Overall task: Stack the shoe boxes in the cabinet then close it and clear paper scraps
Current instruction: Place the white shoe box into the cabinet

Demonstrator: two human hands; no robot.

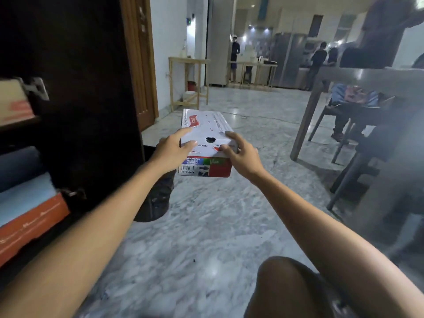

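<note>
Both arms reach forward at near full stretch, forearms converging on a white shoe box (207,134) held above the marble floor (206,214). Left hand (173,149) grips the near left corner, fingers (185,131) curled over the lid's top, thumb on the near end. Right hand (238,152) grips the near right corner, fingers curled over the lid edge, thumb on the end panel. The box rides level, long axis running away from the person, the labelled end with barcode and red patch facing the camera. To the left, just beside the box, stands the dark cabinet door (80,88), open; behind it shelves hold an orange shoe box (27,223) low down and another box (16,104) higher. A dark shoe (156,196) lies on the floor under the left forearm. To the right stand a table leg (307,120) and chairs (351,161), well apart, with open floor between. A knee (284,285) shows bottom centre.
</note>
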